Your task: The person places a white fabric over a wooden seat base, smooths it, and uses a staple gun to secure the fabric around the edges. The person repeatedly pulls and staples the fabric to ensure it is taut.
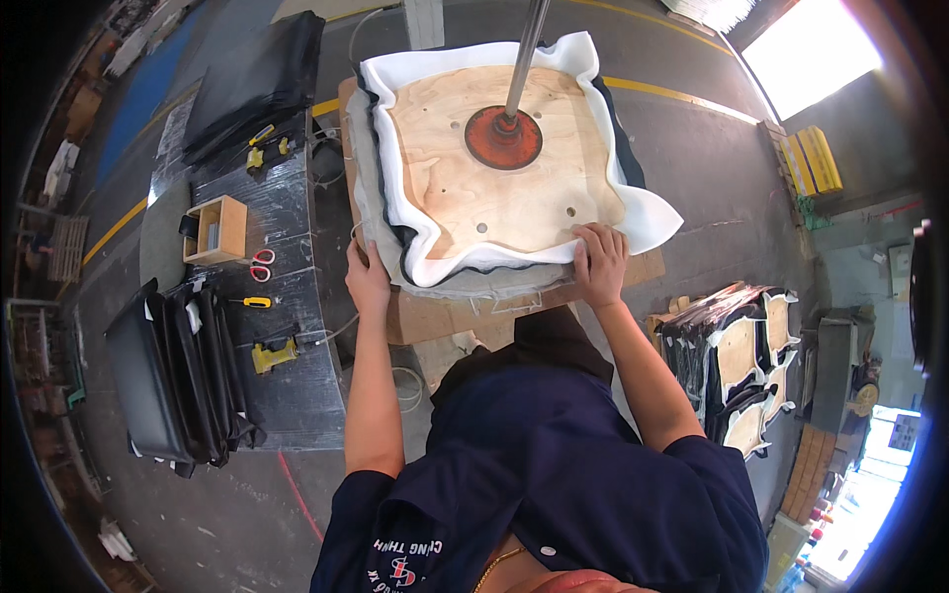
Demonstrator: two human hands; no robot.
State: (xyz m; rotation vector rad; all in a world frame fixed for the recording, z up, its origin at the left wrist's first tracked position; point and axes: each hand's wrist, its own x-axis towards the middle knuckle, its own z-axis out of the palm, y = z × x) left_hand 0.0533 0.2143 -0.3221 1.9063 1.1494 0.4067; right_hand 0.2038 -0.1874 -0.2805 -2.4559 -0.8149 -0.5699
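In front of me a square plywood seat panel [445, 198] lies on white padding [647, 212], whose edges curl up around it. Dark and grey fabric layers show beneath the padding, over a brown board [405, 321]. A red round press disc [484, 148] on a metal rod [526, 59] rests on the plywood. My left hand [368, 282] is closed at the near left edge of the grey fabric [393, 272], its fingers partly hidden. With fingers bent over it, my right hand [601, 262] grips the padding's near right edge.
Left, a wrapped table holds black covers [178, 371], a wooden box [217, 229], red-handled scissors [261, 265], a yellow-handled tool [255, 301] and yellow staple guns [275, 356]. Stacked padded panels [741, 346] stand at right. A thin hose hangs between table and board.
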